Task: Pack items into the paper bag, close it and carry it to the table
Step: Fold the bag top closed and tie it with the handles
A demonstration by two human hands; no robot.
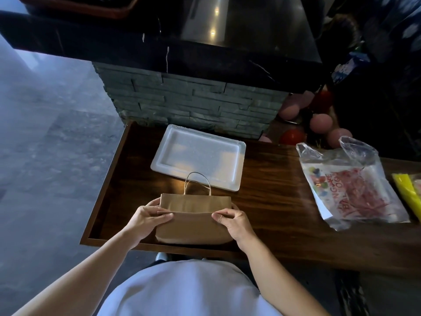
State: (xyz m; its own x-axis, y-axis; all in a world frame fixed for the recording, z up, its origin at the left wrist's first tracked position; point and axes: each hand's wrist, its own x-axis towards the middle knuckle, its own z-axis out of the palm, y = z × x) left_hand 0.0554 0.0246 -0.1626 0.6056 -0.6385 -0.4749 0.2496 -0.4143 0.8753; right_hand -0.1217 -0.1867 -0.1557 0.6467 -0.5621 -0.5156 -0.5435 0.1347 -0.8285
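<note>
A brown paper bag (193,222) stands near the front edge of a dark wooden counter (273,201). Its top is folded over, and a twine handle (197,182) sticks up behind the fold. My left hand (148,221) pinches the left end of the folded edge. My right hand (232,222) pinches the right end. The fingers of both hands wrap around the bag's sides. What is inside the bag is hidden.
An empty white foam tray (198,156) lies just behind the bag. A clear plastic bag with red print (350,185) lies to the right, with yellow packets (406,192) beyond it. Pink and red balloons (319,124) sit at the back right. A stone-faced black counter (193,106) rises behind.
</note>
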